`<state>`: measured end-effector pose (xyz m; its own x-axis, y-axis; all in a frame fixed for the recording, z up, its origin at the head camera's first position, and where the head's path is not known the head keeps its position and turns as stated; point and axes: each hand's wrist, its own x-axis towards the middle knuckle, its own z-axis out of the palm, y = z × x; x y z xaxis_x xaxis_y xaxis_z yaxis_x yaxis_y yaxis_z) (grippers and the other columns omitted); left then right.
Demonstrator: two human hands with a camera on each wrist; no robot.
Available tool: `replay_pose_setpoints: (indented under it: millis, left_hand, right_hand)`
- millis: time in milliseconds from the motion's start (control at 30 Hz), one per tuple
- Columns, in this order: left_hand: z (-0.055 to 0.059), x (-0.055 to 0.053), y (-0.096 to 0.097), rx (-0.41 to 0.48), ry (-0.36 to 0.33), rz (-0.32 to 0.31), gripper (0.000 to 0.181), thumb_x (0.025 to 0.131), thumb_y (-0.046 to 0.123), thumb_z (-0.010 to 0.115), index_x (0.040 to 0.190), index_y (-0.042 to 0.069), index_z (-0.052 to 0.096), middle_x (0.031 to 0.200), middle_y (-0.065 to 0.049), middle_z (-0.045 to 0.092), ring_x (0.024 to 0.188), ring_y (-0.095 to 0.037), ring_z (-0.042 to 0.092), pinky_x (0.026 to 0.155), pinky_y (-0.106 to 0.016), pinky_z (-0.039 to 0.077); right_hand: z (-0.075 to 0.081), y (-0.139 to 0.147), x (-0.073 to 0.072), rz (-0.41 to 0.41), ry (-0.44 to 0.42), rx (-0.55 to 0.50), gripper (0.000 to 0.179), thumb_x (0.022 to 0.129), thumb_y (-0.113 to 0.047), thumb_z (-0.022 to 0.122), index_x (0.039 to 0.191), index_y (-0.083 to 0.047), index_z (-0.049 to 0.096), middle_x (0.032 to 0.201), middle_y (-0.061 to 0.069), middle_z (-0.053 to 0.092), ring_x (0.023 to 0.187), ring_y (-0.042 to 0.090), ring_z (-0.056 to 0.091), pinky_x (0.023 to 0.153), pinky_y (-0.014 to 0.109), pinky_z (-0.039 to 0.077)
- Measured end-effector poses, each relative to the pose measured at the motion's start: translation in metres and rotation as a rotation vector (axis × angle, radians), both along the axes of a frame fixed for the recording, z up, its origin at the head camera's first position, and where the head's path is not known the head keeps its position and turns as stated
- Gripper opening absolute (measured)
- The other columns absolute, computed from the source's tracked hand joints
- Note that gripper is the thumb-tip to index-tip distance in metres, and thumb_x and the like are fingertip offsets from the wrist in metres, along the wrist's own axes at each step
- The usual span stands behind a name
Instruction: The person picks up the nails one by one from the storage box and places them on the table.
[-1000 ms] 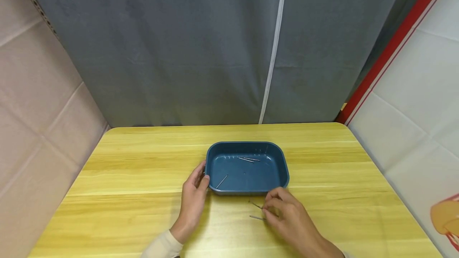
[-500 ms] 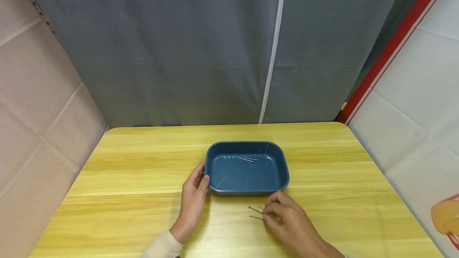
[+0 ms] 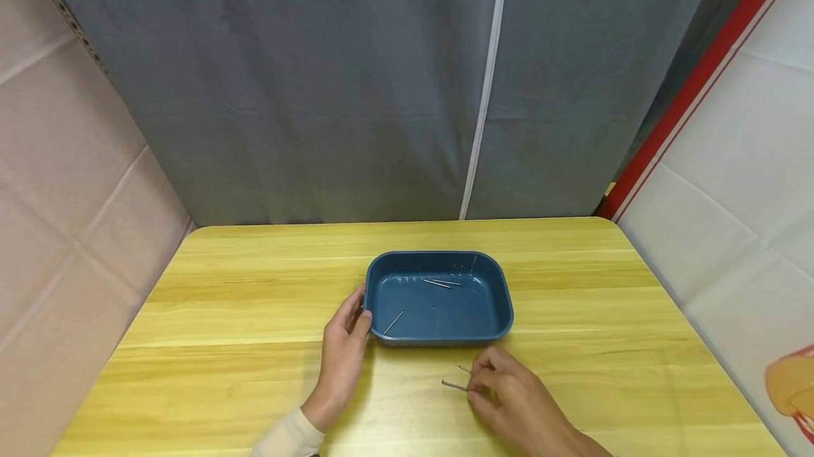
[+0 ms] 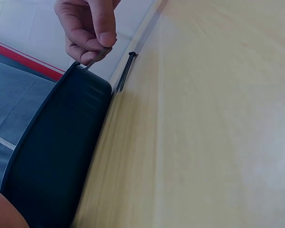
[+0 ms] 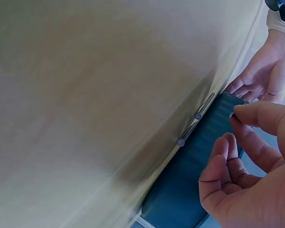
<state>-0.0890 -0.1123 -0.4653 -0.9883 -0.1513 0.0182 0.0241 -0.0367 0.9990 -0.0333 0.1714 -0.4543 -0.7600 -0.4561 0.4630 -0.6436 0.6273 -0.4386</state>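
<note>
My left hand (image 3: 342, 358) rests against the left end of a blue plastic tray (image 3: 439, 337), thumb at the near corner and fingers along the outer wall. Three thin metal nails lie inside, one (image 3: 393, 321) near the front left and a pair (image 3: 441, 282) towards the back. My right hand (image 3: 511, 393), just off the tray's near right side, pinches a nail (image 5: 232, 115) between thumb and forefinger; its other fingers are curled loosely. Two more nails (image 4: 125, 72) lie on the table beside the tray, partly hidden by the right hand in the head view.
The tray stands on a pale wood-grain table (image 3: 242, 301). Behind the far edge hangs a grey curtain (image 3: 318, 90) with a white strip. White sheets hang on the left (image 3: 76, 196) and right (image 3: 731, 196), the right one bordered in red.
The pinched nail and my right fingertips have come slightly back from the tray, towards the nails on the table. My left hand and the tray have stayed put.
</note>
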Motion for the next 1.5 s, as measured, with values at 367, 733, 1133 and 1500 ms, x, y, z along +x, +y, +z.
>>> replay_pose_setpoints:
  millis: [367, 733, 1133, 1500]
  left_hand:
    - [0.0, -0.001, 0.0, 0.025, -0.023, -0.009, 0.054, 0.113, 0.0, 0.051, 0.166, 0.0, 0.043, 0.169, -0.016, 0.048, 0.155, -0.032, 0.047, 0.116, -0.021, 0.045]
    - [0.001, -0.001, -0.001, 0.013, -0.025, -0.006, 0.054, 0.113, 0.0, 0.051, 0.166, 0.001, 0.044, 0.168, -0.016, 0.049, 0.154, -0.033, 0.048, 0.115, -0.02, 0.046]
    - [0.002, 0.0, 0.0, 0.0, -0.004, -0.004, 0.053, 0.113, 0.001, 0.051, 0.165, -0.001, 0.044, 0.168, -0.019, 0.049, 0.153, -0.036, 0.049, 0.115, -0.021, 0.046]
    - [0.001, 0.0, 0.0, -0.005, -0.01, -0.002, 0.053, 0.113, 0.001, 0.051, 0.166, 0.0, 0.045, 0.167, -0.018, 0.05, 0.153, -0.036, 0.049, 0.114, -0.02, 0.046]
  right_hand:
    - [-0.006, 0.004, -0.002, 0.056, 0.088, 0.08, 0.031, 0.075, 0.003, 0.088, 0.079, -0.025, 0.076, 0.1, -0.014, 0.059, 0.089, 0.002, 0.057, 0.072, 0.011, 0.047]
    - [-0.011, 0.005, -0.005, 0.072, 0.125, 0.165, 0.033, 0.074, 0.0, 0.089, 0.077, -0.027, 0.071, 0.098, -0.013, 0.057, 0.087, 0.004, 0.055, 0.07, 0.019, 0.049]
    - [-0.016, 0.005, -0.004, 0.074, 0.185, 0.18, 0.033, 0.07, 0.0, 0.088, 0.075, -0.027, 0.07, 0.097, -0.012, 0.058, 0.087, 0.006, 0.056, 0.072, 0.021, 0.05]
    - [-0.002, 0.002, -0.001, 0.032, 0.095, 0.115, 0.025, 0.078, -0.002, 0.088, 0.081, -0.025, 0.076, 0.098, -0.015, 0.058, 0.086, 0.0, 0.054, 0.07, 0.015, 0.049]
